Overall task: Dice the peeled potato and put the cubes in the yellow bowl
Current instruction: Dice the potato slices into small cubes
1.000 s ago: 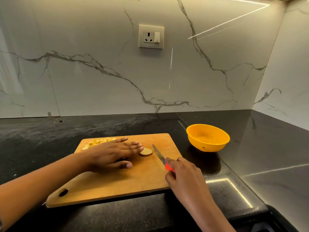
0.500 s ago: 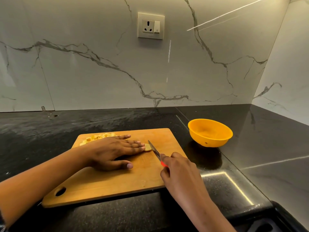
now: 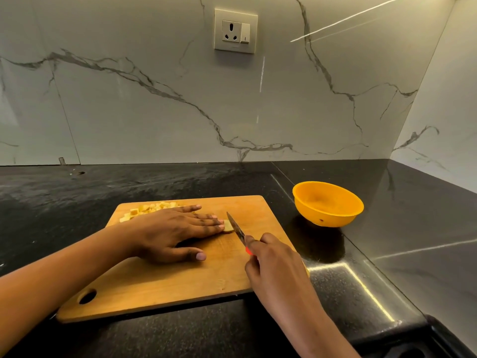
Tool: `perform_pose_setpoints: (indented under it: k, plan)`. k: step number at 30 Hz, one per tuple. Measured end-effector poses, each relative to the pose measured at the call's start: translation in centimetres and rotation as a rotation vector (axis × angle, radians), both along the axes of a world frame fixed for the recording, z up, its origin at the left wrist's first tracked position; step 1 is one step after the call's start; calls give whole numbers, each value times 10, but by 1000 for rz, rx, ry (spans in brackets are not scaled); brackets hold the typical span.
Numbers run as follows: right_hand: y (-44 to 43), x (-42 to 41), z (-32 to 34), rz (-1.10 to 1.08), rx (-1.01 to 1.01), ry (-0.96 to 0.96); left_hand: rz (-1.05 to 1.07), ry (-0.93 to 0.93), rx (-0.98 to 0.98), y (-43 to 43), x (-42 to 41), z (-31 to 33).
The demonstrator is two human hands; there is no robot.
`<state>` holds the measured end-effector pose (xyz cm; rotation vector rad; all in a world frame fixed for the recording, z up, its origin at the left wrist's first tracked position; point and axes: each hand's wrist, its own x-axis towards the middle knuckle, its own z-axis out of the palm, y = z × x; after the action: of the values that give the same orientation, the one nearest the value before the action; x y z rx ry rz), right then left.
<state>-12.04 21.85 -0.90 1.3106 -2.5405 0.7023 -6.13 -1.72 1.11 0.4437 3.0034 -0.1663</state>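
Observation:
A wooden cutting board (image 3: 160, 285) lies on the black counter. My left hand (image 3: 170, 231) rests flat on it, straight fingers pressing a pale potato slice (image 3: 228, 225) of which only the right end shows. My right hand (image 3: 273, 264) grips a knife (image 3: 236, 227) with a red handle; the blade sits against the slice's right end. A pile of potato cubes (image 3: 149, 209) lies at the board's far left, partly behind my left hand. The yellow bowl (image 3: 327, 202) stands to the right of the board and holds nothing.
The marble wall carries a socket (image 3: 235, 31) above the counter. The black counter (image 3: 413, 228) runs right to a corner wall. A sink edge (image 3: 438, 339) shows at the bottom right.
The knife has moved left onto the potato slice, and my left fingers have slid over most of the slice. The camera has tilted slightly.

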Motion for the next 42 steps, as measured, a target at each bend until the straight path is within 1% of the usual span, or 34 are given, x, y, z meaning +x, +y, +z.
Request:
perform_pose_setpoints:
  k: [4,8,11,13,18,24,29,37,42]
  plan:
    - [-3,-1,4,10,58,15,-2,2,-22,0,0,0]
    - [-19,1,11,-14,206,44,4,1,-16,1,0,0]
    - [-21,8,15,-3,256,50,5,11,-32,2,0,0]
    - [-7,12,11,14,232,54,11,5,-29,3,1,0]
    - [23,10,8,20,91,8,10,17,-37,4,3,0]
    - [14,2,8,-13,23,-31,21,88,-9,3,10,-4]
    - [5,5,9,6,-16,-36,42,88,-35,1,10,-5]
    - [-3,8,7,25,16,-21,51,80,-23,-1,7,-6]
    - [-15,5,12,19,150,-5,47,85,-20,-2,7,-7]
